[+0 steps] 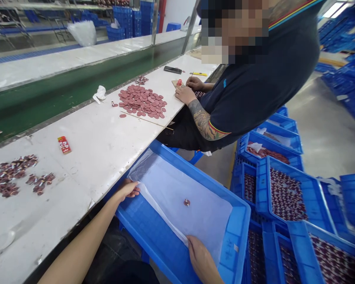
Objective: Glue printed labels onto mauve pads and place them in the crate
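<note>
A blue plastic crate [239, 221] sits in front of me, lined with a white translucent sheet [195, 209]. One small dark red part [186, 202] lies in the middle of the sheet. My left hand [128, 190] rests at the sheet's near left edge, fingers curled onto it. At the sheet's near corner my right hand [199, 258] presses its fingers down on the edge. Neither hand lifts anything.
A white worktable [106, 146] on my left carries piles of red discs [143, 101], dark small parts [13, 173] and a red packet [64, 144]. A seated co-worker [254, 79] works at the far end. Stacked blue crates of parts [286, 197] crowd the right.
</note>
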The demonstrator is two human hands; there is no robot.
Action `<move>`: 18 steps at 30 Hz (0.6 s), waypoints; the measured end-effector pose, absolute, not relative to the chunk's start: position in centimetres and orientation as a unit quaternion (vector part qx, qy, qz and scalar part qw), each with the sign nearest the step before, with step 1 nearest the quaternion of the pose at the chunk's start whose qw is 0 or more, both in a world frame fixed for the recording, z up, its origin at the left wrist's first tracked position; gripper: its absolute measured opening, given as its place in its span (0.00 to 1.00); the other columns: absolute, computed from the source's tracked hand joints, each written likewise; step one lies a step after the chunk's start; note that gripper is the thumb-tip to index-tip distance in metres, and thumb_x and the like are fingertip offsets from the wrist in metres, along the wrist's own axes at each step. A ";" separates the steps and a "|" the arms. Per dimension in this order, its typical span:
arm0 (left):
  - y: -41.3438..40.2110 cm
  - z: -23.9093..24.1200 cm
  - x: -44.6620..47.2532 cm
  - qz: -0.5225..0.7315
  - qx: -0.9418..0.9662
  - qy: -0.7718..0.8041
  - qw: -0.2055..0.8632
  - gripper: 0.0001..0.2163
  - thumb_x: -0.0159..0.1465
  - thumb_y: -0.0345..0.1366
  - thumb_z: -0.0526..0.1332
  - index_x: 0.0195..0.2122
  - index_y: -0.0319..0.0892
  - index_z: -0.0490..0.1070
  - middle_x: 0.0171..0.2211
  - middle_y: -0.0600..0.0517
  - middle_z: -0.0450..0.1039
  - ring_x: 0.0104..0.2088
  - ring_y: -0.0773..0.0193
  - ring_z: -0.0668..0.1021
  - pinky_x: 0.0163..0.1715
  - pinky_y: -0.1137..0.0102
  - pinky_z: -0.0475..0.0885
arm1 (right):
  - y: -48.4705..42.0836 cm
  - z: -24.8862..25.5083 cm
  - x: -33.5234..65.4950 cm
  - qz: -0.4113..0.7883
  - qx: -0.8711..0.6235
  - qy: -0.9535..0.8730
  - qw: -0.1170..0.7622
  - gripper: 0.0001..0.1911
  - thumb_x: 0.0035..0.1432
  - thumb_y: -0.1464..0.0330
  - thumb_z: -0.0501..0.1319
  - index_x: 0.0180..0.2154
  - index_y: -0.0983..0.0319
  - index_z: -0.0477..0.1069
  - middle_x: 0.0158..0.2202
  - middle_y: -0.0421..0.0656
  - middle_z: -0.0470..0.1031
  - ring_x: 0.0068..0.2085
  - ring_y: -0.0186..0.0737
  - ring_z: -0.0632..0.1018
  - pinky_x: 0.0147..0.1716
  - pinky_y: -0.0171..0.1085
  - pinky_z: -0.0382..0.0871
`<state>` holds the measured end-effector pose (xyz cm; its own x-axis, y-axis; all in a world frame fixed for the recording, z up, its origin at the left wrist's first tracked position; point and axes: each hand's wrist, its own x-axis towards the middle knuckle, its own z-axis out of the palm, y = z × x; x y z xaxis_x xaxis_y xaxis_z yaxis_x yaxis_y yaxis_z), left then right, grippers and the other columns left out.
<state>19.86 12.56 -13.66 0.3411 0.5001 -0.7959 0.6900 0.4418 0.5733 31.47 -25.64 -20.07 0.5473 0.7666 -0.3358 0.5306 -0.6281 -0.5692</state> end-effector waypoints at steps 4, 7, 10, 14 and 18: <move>13.1 -14.1 19.7 -0.083 0.525 0.577 0.620 0.14 0.69 0.43 0.61 0.50 0.39 0.72 0.43 0.47 0.77 0.37 0.61 0.80 0.35 0.63 0.80 | -26.8 -21.0 31.6 0.264 -0.862 -0.382 0.201 0.11 0.70 0.68 0.60 0.51 0.62 0.73 0.49 0.46 0.78 0.50 0.46 0.79 0.53 0.53 0.74; 13.5 -14.5 19.2 -0.101 0.542 0.571 0.608 0.15 0.69 0.43 0.61 0.50 0.39 0.72 0.44 0.47 0.77 0.37 0.61 0.81 0.36 0.62 0.80 | -27.1 -20.7 31.4 0.251 -0.864 -0.391 0.196 0.11 0.69 0.68 0.60 0.52 0.62 0.72 0.49 0.46 0.77 0.52 0.47 0.78 0.54 0.53 0.73; 13.4 -14.7 19.0 -0.125 0.578 0.548 0.592 0.15 0.69 0.44 0.61 0.50 0.39 0.72 0.43 0.47 0.78 0.37 0.61 0.81 0.36 0.62 0.80 | -25.9 -19.9 30.6 0.237 -0.869 -0.396 0.179 0.16 0.66 0.65 0.63 0.54 0.62 0.70 0.48 0.45 0.76 0.49 0.47 0.78 0.51 0.53 0.74; 12.4 -13.9 19.0 -0.142 0.671 0.486 0.542 0.15 0.69 0.45 0.61 0.49 0.39 0.73 0.41 0.48 0.78 0.35 0.62 0.81 0.35 0.63 0.80 | -21.7 -19.3 29.2 0.214 -0.874 -0.405 0.164 0.16 0.65 0.63 0.65 0.52 0.61 0.71 0.47 0.45 0.75 0.48 0.47 0.77 0.50 0.52 0.74; 10.5 -12.0 18.9 -0.110 0.810 0.360 0.450 0.14 0.69 0.45 0.61 0.46 0.39 0.74 0.42 0.48 0.78 0.40 0.58 0.81 0.43 0.57 0.79 | -17.4 -19.1 28.9 0.217 -0.859 -0.433 0.169 0.06 0.67 0.68 0.62 0.45 0.62 0.73 0.46 0.44 0.77 0.47 0.44 0.78 0.48 0.48 0.76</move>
